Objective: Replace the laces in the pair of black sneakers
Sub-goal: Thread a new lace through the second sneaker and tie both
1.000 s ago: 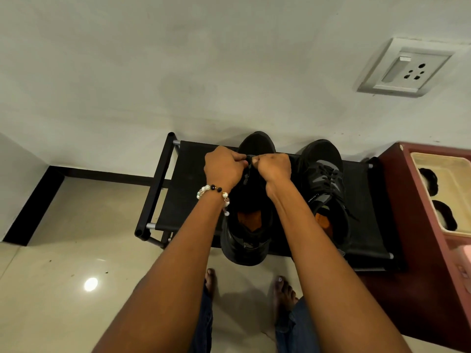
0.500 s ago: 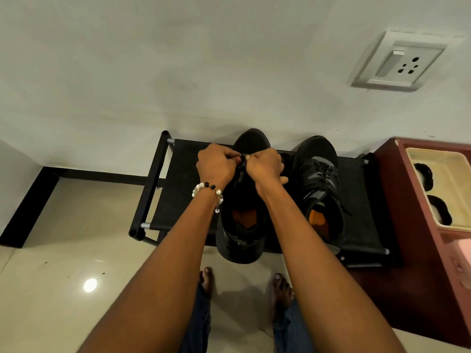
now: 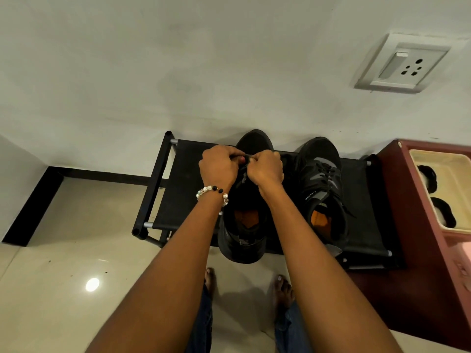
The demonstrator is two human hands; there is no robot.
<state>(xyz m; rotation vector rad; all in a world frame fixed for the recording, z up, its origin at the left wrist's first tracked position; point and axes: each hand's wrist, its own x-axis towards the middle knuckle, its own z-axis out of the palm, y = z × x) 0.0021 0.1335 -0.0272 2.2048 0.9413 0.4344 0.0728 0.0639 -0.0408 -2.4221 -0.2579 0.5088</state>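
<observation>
Both hands pinch the lace over the left sneaker.

Left hand (image 3: 219, 167) and right hand (image 3: 266, 168) meet knuckle to knuckle, gripping the lace (image 3: 245, 166) above the left sneaker (image 3: 243, 225) at the rack's (image 3: 183, 189) front edge.

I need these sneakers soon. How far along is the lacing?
The right sneaker already shows laces through its eyelets. In hand: both the left hand and right hand pinch a lace at the left sneaker. Its lacing remains unfinished.

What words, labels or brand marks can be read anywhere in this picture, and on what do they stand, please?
Small white lettering on the side of the right sneaker: upside down and too small to read.
Pale mark inside the heel of the left sneaker: blurred, unreadable.
Wall socket: no text visible.
</observation>
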